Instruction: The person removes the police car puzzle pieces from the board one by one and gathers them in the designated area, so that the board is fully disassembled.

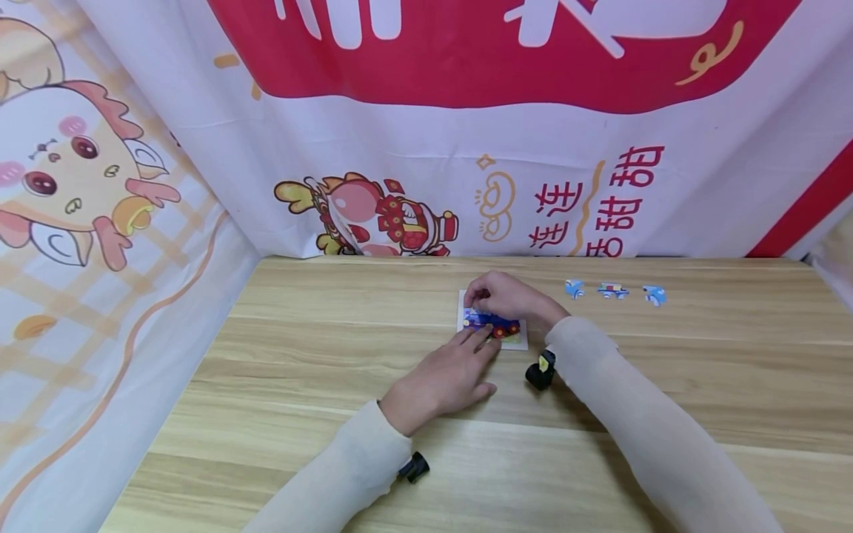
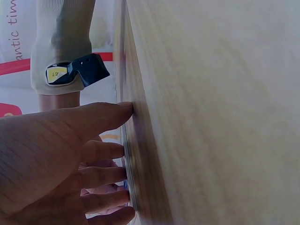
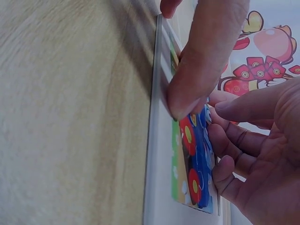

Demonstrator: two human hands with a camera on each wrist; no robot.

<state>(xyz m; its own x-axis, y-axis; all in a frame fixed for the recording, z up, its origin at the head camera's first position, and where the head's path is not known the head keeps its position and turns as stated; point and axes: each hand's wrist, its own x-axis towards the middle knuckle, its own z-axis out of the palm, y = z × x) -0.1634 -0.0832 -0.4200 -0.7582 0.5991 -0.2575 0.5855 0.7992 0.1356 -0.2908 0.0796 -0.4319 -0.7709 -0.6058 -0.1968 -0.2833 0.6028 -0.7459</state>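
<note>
A small white puzzle board (image 1: 518,341) lies on the wooden table, with a blue and red car picture (image 1: 496,326) fitted in it. My left hand (image 1: 445,376) lies flat, its straight fingers (image 1: 481,337) pressing the board's near edge. My right hand (image 1: 506,296) curls over the board's far side, fingertips pinching a puzzle piece at the picture's edge. In the right wrist view a fingertip (image 3: 199,70) presses the puzzle board (image 3: 157,187) beside the picture (image 3: 192,154), and my right hand's bent fingers (image 3: 234,140) touch it. In the left wrist view my left hand's fingers (image 2: 101,152) reach the table's surface.
Three loose blue puzzle pieces (image 1: 574,288) (image 1: 612,290) (image 1: 655,295) lie in a row to the right of the board. A printed cartoon cloth (image 1: 426,148) hangs behind the wooden table (image 1: 700,385) and along its left side. Both wrists carry small black cameras (image 1: 541,369).
</note>
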